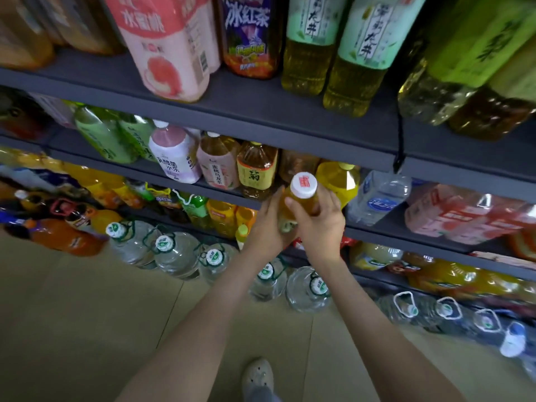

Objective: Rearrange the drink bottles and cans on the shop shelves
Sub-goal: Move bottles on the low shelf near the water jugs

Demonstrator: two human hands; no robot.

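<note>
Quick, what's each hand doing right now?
Left hand: grips the white-capped amber bottle at its side.
Right hand: grips the same bottle below its cap.

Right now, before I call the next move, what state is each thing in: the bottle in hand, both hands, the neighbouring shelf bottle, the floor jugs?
amber bottle: capped, off the shelf, held in both hands.
left hand: grips the bottle's lower body.
right hand: grips its upper body, below the cap.
yellow-label tea bottle: capped, standing on the shelf.
water jugs: capped, standing on the floor.
</note>
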